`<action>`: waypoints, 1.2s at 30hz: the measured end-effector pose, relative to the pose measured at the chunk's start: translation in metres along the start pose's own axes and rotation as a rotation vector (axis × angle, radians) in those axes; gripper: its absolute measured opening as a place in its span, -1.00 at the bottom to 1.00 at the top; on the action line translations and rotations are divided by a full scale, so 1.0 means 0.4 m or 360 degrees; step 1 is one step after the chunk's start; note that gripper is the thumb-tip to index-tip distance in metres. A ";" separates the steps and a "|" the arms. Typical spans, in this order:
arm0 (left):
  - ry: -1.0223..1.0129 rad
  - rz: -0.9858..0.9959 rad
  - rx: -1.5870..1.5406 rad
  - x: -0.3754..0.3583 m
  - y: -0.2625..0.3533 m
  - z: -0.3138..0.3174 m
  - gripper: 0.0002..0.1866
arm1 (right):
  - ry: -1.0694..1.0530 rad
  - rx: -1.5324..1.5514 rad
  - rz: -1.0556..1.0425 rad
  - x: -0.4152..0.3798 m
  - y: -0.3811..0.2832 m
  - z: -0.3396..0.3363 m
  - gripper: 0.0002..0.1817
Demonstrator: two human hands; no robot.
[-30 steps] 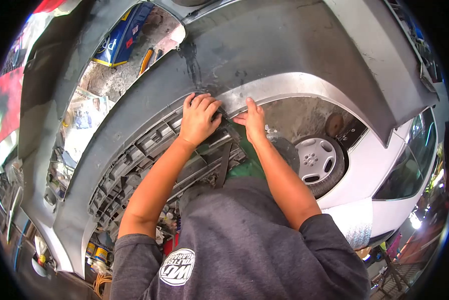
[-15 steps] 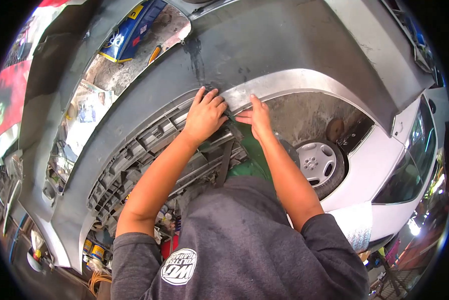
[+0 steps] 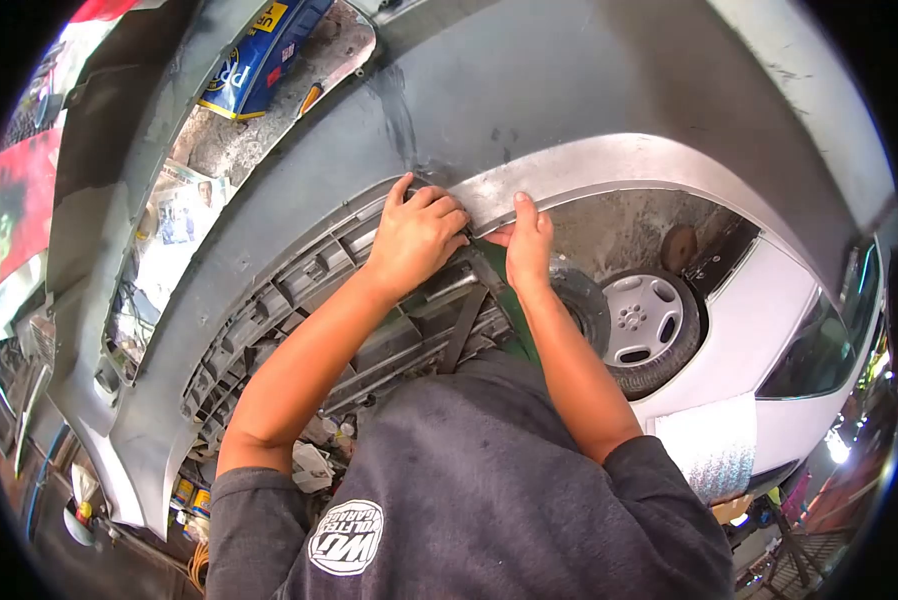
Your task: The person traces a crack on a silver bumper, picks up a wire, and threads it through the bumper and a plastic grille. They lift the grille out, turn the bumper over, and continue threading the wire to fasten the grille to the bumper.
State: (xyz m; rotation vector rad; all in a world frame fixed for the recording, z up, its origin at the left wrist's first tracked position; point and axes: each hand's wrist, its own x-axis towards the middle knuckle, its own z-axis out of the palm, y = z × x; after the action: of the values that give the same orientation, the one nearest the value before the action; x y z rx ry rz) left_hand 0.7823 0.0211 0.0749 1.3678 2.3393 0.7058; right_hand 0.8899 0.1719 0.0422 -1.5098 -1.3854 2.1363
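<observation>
A large grey car bumper cover (image 3: 579,80) spans the view, with a silvery curved strip (image 3: 619,160) along its near edge. My left hand (image 3: 419,235) is closed over the bumper cover's edge beside the strip's left end, its thumb lying on the grey surface and its other fingers curled over the rim. Close on its right, my right hand (image 3: 529,245) pinches the silvery strip, thumb on top and fingers underneath, partly hidden. A dark slatted plastic grille (image 3: 314,265) lies below the bumper edge, left of my left hand.
A white car (image 3: 759,310) stands at the right, near a loose wheel (image 3: 639,318). Through the bumper openings I see a blue can (image 3: 259,65) and newspaper (image 3: 184,215). Small yellow cans (image 3: 197,500) sit at the lower left.
The view has shifted slightly, and the bumper cover appears a little differently angled. Both hands stay at its edge; the right hand's fingers are now tucked further under the silvery strip.
</observation>
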 end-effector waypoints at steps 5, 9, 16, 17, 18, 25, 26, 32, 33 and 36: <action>-0.0012 -0.0016 0.0032 -0.004 -0.008 0.033 -0.69 | -0.0085 0.0137 0.0084 0.011 0.029 -0.013 -0.54; -0.0054 -0.0064 -0.0092 0.001 -0.022 0.048 -0.67 | -0.0128 0.0175 0.0150 0.023 0.040 -0.021 -0.55; -0.0131 -0.0072 -0.0247 0.002 -0.036 0.052 -0.68 | -0.0107 0.0139 0.0124 0.024 0.037 -0.016 -0.55; -0.0153 -0.0066 -0.0260 0.004 -0.037 0.054 -0.69 | -0.0109 0.0134 0.0137 0.025 0.037 -0.017 -0.56; -0.0150 -0.0054 -0.0280 0.005 -0.038 0.055 -0.70 | -0.0111 0.0127 0.0149 0.026 0.038 -0.018 -0.56; -0.0182 -0.0001 -0.0436 0.004 -0.050 0.043 -0.79 | -0.0084 0.0146 0.0188 0.023 0.033 -0.011 -0.58; -0.0196 0.0004 -0.0456 0.006 -0.050 0.043 -0.81 | -0.0081 0.0143 0.0175 0.022 0.028 -0.010 -0.58; -0.0129 0.0006 -0.0402 0.009 -0.034 0.037 -0.91 | -0.0020 0.0124 0.0170 0.018 0.031 -0.002 -0.58; -0.0102 0.0029 -0.0394 0.011 -0.034 0.039 -0.92 | -0.0007 0.0129 0.0161 0.013 0.025 0.003 -0.58; -0.0066 0.0081 -0.0365 0.008 -0.035 0.044 -0.93 | 0.0031 0.0114 0.0174 0.015 0.026 0.010 -0.58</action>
State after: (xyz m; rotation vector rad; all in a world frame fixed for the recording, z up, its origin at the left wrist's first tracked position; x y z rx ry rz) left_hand 0.7799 0.0223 0.0523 1.3302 2.1224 0.9204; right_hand 0.8874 0.1675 0.0305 -1.6092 -1.2332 2.2027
